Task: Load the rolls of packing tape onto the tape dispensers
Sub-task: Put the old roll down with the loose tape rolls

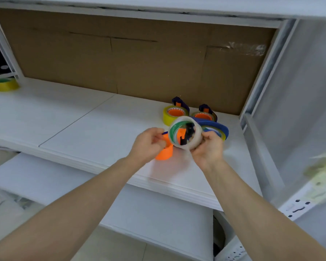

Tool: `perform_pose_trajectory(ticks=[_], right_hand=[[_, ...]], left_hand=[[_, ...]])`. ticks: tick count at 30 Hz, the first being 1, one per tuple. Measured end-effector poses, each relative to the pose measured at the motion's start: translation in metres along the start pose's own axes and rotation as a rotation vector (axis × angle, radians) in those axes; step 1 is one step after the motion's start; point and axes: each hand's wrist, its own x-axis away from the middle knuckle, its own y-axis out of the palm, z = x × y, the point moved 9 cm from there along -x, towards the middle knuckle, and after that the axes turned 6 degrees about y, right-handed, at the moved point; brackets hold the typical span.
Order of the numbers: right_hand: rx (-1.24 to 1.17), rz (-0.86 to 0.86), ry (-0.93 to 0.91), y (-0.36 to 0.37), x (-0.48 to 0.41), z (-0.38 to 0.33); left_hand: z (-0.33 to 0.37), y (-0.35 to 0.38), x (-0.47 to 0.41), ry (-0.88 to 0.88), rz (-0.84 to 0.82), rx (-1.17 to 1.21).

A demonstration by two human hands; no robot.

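My right hand (208, 147) grips a clear roll of packing tape (193, 136) with a green-rimmed core, held above the white shelf. My left hand (149, 143) holds an orange tape dispenser (165, 152) right beside the roll; orange and black dispenser parts show through the roll's hole. Behind them stand two loaded dispensers: one carries a yellow roll (169, 115) under a dark blue handle (179, 102), the other (204, 113) stands to its right. A blue-and-yellow dispenser piece (217, 129) lies just behind my right hand.
A spare yellow tape roll (5, 84) sits at the shelf's far left. A brown cardboard panel (120, 59) backs the white shelf (83, 117). A white frame post (265, 76) bounds the right side. A lower white board (149, 213) lies below.
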Motion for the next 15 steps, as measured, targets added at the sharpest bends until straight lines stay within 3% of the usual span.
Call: perform_pose_trajectory(ticks=[3, 10, 15], right_hand=[[0.174, -0.041, 0.039, 0.043, -0.009, 0.015], [0.641, -0.244, -0.008, 0.138, -0.025, 0.096], [0.753, -0.286, 0.0, 0.199, -0.021, 0.162]], left_hand=[[-0.003, -0.039, -0.003, -0.092, 0.132, 0.064], [-0.033, -0.14, 0.007, -0.202, 0.189, -0.458], [-0.069, -0.226, 0.022, -0.272, 0.242, -0.567]])
